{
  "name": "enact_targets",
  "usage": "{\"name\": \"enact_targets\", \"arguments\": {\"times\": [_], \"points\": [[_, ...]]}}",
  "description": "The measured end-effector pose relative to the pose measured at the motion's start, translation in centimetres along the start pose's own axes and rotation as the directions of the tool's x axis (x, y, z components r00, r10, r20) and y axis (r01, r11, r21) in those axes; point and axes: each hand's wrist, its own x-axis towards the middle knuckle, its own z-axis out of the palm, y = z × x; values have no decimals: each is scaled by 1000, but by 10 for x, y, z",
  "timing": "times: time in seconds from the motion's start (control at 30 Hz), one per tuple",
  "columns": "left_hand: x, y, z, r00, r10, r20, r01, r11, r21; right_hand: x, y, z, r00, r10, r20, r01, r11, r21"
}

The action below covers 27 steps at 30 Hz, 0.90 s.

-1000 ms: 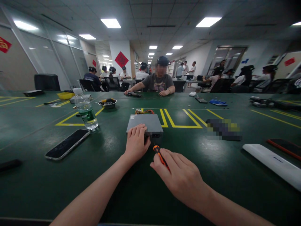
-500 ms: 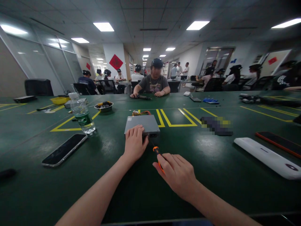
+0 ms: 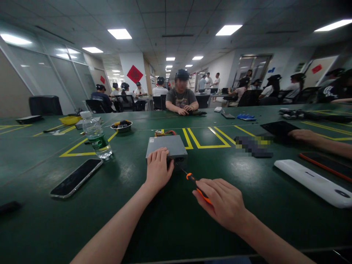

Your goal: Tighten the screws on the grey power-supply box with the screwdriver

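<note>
A grey metal computer power supply [image 3: 167,143] lies on the green table ahead of me, its coloured cables [image 3: 165,133] bunched behind it. My left hand [image 3: 158,168] grips its near left side, fingers over the top and thumb against the front face. In my right hand [image 3: 221,201] is an orange and black screwdriver [image 3: 195,182], closed in the fingers. Its thin shaft points up and left toward the front face of the power supply, near the socket. Whether the tip touches the case, I cannot tell.
To the left are a water bottle [image 3: 96,137], a phone [image 3: 77,178] and a metal bowl [image 3: 122,128] of small items. A white device [image 3: 310,182] lies right. Another person's hand [image 3: 305,136] holds a dark flat object [image 3: 282,130]. Someone sits opposite [image 3: 181,97].
My right hand and the screwdriver have moved right, and the shaft now slants more. My left hand stays on the power supply. Another person's hand with a dark flat object has entered from the right.
</note>
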Motion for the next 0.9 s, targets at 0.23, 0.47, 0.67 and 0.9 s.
{"name": "enact_targets", "arguments": {"times": [0.23, 0.47, 0.67, 0.9], "points": [[1, -1, 0, 1000, 7, 23, -7, 1000, 2, -14, 19, -5, 999, 53, -5, -53, 999, -3], [1, -1, 0, 1000, 16, 10, -16, 1000, -7, -15, 21, -1, 991, 134, 10, -134, 991, 15], [1, -2, 0, 1000, 13, 16, -13, 1000, -19, -16, 21, -4, 986, 165, 3, -165, 986, 30], [1, -2, -1, 1000, 11, 25, -11, 1000, -5, -15, 22, -5, 984, 177, -14, -176, 984, 29]]}}
